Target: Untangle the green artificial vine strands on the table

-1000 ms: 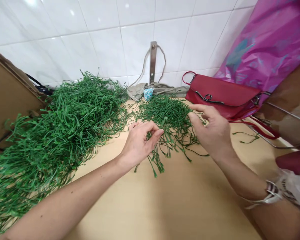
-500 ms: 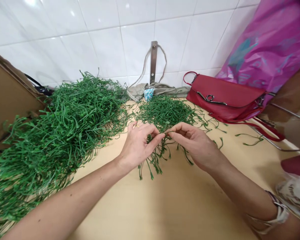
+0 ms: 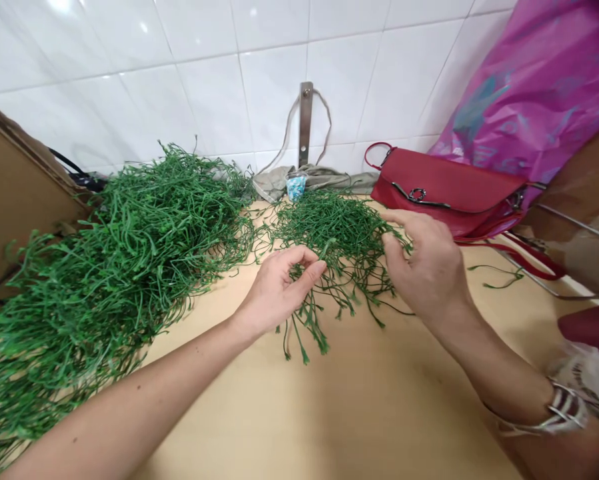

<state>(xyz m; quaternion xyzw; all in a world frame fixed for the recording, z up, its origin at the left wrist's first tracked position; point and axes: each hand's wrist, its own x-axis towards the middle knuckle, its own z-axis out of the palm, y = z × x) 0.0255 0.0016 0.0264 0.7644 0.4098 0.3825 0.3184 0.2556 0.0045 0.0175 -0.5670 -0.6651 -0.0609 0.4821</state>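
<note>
The right hand [image 3: 426, 267] has been drawn away from the left hand [image 3: 279, 290], its fingers curled onto the smaller tangle of green strands [image 3: 334, 230]; whether strands are gripped by either hand cannot be told. The left hand is held half-open among them. The tangle is laid on the table [image 3: 359, 413], beside a larger heap [image 3: 104, 267].

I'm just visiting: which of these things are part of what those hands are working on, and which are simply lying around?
Part of the work:
left hand and right hand, at the small tangle of green vines; the big heap of green vines beside it.

Just lying about:
red handbag; pink plastic sheet; small speckled blue cup.
</note>
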